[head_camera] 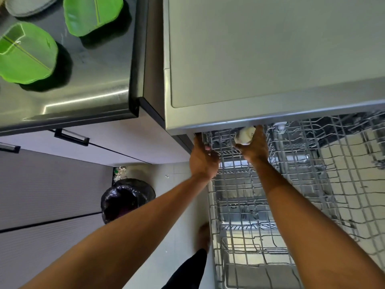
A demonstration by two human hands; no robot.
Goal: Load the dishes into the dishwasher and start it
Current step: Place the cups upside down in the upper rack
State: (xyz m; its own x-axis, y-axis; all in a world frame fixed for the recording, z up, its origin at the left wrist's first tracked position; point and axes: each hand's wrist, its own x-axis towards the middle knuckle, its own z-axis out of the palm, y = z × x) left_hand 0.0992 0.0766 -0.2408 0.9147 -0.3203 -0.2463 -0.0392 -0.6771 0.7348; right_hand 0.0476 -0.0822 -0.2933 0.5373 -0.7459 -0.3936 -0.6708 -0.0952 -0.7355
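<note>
In the middle of the frame I see my right hand (255, 148) wrapped around a small white cup (244, 136). It holds the cup at the far end of the pulled-out wire rack (308, 167), just under the front edge of the dishwasher (260, 59). My left hand (203, 159) grips the rack's left rim beside it. Two green plates (27, 55) lie on the counter (100, 80) at upper left, and a black bin bag (125, 199) sits lower left.

Your left hand (203, 161) and right hand (255, 148) are bare, as are both forearms (145, 222) up to the frame edge. Your leg (187, 272) wears black fabric; your foot (204, 236) is bare.
</note>
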